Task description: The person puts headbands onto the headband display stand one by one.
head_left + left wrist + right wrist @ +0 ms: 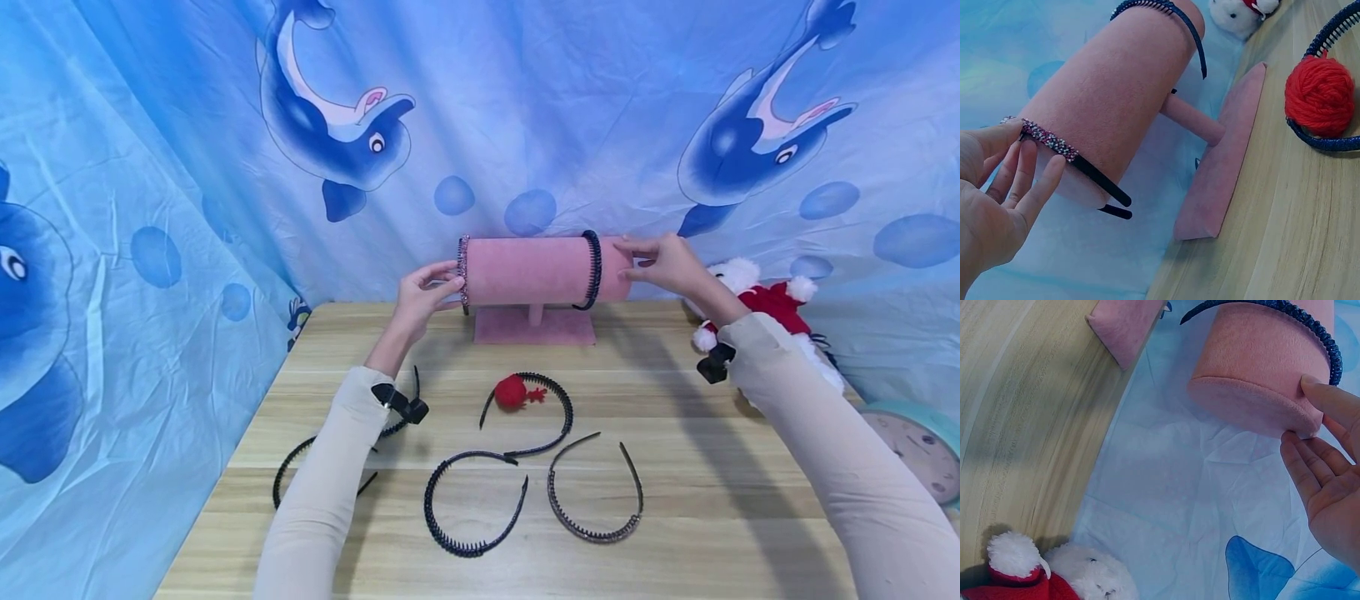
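Left fingers [1044, 189]: pinching black bead-crusted headband [1054, 142], nine-o'clock end of pink plush cylindrical holder [525, 271].
Right fingers [1300, 472]: gripping three-o'clock end.
Holder: twelve o'clock on pale wooden table [390, 542].
Headband: likely being seated; next calls for gentle squaring.

Left fingers [1041, 182] partly hide the beaded headband [1054, 142]; the clock [913, 450] is cut off.

left grip [426, 293] holds beaded headband [462, 255] | right grip [664, 263] holds pink roll [525, 272] end | dark headband [596, 268] around roll
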The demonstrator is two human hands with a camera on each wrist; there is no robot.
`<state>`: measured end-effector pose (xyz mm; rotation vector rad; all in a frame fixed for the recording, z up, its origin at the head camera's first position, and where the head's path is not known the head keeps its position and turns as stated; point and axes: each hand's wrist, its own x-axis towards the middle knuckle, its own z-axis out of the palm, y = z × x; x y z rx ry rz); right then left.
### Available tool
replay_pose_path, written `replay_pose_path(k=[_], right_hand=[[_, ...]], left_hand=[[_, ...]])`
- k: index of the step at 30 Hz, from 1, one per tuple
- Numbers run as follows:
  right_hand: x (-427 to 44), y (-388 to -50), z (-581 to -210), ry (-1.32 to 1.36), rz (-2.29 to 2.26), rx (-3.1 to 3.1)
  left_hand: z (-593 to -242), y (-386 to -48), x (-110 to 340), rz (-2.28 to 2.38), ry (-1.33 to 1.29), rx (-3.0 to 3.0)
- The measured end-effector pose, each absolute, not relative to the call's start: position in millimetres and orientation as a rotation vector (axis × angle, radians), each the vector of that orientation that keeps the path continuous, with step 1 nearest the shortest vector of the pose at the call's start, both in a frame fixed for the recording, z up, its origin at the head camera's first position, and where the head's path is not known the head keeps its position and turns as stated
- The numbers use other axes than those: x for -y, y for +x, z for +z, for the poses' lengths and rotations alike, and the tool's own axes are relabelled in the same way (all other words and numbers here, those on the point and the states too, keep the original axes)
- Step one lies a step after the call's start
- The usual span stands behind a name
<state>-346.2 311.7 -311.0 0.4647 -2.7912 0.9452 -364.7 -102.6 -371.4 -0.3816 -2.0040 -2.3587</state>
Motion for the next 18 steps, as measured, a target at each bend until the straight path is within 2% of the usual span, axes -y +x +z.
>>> replay_pose_path(k=[10, 18], right_hand=[[-311.8, -345.1, -311.5, 0.452, 0.989, 2.804], [-312.1, -344.8, -311.5, 0.458, 0.998, 2.8]], left_hand=[[-357.7, -366.8, 113.1, -2.257, -0.459, 2.151], [-332.4, -375.4, 117.9, -1.93, -0.571, 2.329]])
